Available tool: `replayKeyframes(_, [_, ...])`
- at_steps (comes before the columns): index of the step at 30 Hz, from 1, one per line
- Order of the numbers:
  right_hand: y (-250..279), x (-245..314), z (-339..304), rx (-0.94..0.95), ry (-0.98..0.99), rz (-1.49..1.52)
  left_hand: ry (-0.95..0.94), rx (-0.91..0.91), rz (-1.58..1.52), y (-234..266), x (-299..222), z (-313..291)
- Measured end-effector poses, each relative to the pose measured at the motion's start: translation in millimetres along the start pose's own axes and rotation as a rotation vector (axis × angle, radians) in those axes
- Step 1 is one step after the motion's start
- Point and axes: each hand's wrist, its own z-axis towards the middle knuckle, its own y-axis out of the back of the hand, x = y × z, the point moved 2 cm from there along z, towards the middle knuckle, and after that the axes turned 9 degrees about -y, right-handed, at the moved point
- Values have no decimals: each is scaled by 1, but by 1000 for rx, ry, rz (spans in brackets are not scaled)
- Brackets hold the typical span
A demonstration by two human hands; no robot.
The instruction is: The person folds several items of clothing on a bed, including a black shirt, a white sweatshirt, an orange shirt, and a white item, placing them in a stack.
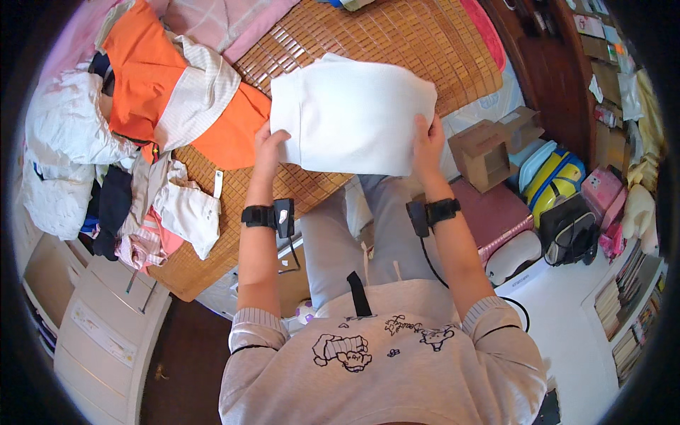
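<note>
One folded white cloth (354,117) is being held over one brown slatted mat (453,49), its long axis running left to right, its left end being gripped by the left hand (269,149) and its right end by the right hand (428,147), both equally near, with one orange garment (145,71) lying leftward.

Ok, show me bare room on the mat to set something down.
Bare woven mat lies beyond the white cloth, between the pink blanket and the red edging; a smaller patch shows between the small white garment and the left forearm. The orange garment and other clothes crowd the mat's left.
</note>
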Motion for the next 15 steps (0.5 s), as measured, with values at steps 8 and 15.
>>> replayKeyframes(8, [-13, -34, 36, -32, -215, -182, 92, -151, 239, 4, 35, 32])
replayKeyframes(15, [-41, -2, -19, -66, 546, -990, -204, -132, 684, 4, 40, 10])
